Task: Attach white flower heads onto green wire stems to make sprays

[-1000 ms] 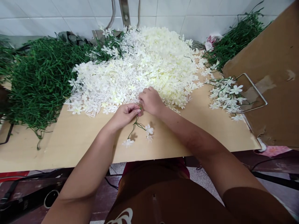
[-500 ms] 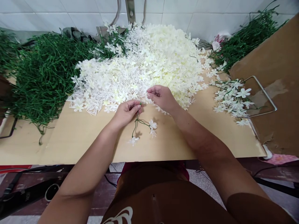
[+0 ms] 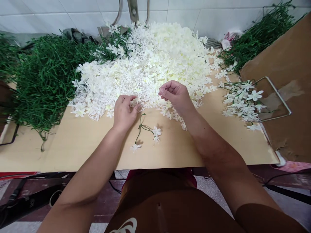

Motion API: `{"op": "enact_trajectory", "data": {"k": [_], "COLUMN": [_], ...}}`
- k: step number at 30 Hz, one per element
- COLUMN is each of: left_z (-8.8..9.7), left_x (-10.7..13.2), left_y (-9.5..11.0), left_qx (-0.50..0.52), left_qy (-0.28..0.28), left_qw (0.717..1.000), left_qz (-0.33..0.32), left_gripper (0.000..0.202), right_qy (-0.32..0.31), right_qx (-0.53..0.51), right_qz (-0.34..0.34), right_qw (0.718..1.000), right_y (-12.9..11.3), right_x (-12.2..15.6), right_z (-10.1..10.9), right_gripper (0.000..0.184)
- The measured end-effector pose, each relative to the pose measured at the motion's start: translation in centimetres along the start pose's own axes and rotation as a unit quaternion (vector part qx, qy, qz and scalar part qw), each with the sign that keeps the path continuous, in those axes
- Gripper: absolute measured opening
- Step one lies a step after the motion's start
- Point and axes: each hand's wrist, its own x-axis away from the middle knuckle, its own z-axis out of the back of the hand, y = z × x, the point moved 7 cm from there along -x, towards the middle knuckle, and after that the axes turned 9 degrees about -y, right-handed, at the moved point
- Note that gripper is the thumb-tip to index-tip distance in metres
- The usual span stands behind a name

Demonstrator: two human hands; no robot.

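Note:
A big heap of loose white artificial flowers (image 3: pixel 155 61) covers the back of the wooden table (image 3: pixel 80 142). My left hand (image 3: pixel 124 111) rests at the heap's front edge, with curled fingers closing round a white flower there. Just right of that hand, a green sprig (image 3: pixel 143 128) with three white flowers on it lies free on the table. My right hand (image 3: pixel 175 94) hovers over the heap's front with thumb and fingers pinched together. What they pinch is too small to make out.
Piles of bare green stems lie at the left (image 3: pixel 43 77) and the back right (image 3: pixel 257 35). A bunch of finished flowered sprigs (image 3: pixel 243 100) lies beside a cardboard sheet (image 3: pixel 286 84) and a metal wire frame (image 3: pixel 274 94). A tiled wall stands behind.
My left hand has let go of the sprig and moved up-left to the heap's edge. My right hand has lifted from beside the sprig's tip to over the heap, staying pinched.

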Motion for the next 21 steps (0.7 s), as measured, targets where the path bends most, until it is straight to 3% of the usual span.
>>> {"op": "enact_trajectory", "data": {"k": [3,6,9,11,14,17,21], "left_z": [-0.2,-0.3,0.3,0.9,1.3,0.1,-1.5], "left_x": [-0.9,-1.9,-2.9,-3.1,-2.8,-2.0,-0.7], "left_y": [0.1,0.3,-0.1,-0.9,-1.8,-0.9,1.2], "left_qx": [-0.066,-0.089,-0.025,0.078,0.276,0.432,0.550], "left_qy": [-0.010,-0.009,0.019,0.054,0.076,0.004,-0.079], "left_qw": [0.998,0.996,0.999,0.994,0.954,0.896,0.822], "left_qz": [0.014,0.021,0.035,0.056,0.086,0.104,0.126], "left_gripper": [0.030,0.014,0.004,0.005,0.011,0.024,0.032], "right_qy": [-0.012,-0.021,-0.028,-0.034,-0.034,-0.019,-0.001], "right_qx": [-0.010,-0.015,-0.024,-0.031,-0.051,-0.113,-0.230], "right_qz": [-0.008,-0.009,-0.016,-0.025,-0.049,-0.085,-0.141], "right_qw": [1.000,1.000,0.999,0.999,0.997,0.990,0.963], "right_y": [0.3,0.3,0.4,0.8,1.8,3.0,4.0], "right_x": [0.1,0.2,0.3,0.2,0.1,0.1,0.8], "right_z": [-0.5,-1.0,-1.3,-1.5,-2.0,-2.6,-3.7], "right_gripper": [0.012,0.009,0.009,0.009,0.009,0.013,0.016]}}
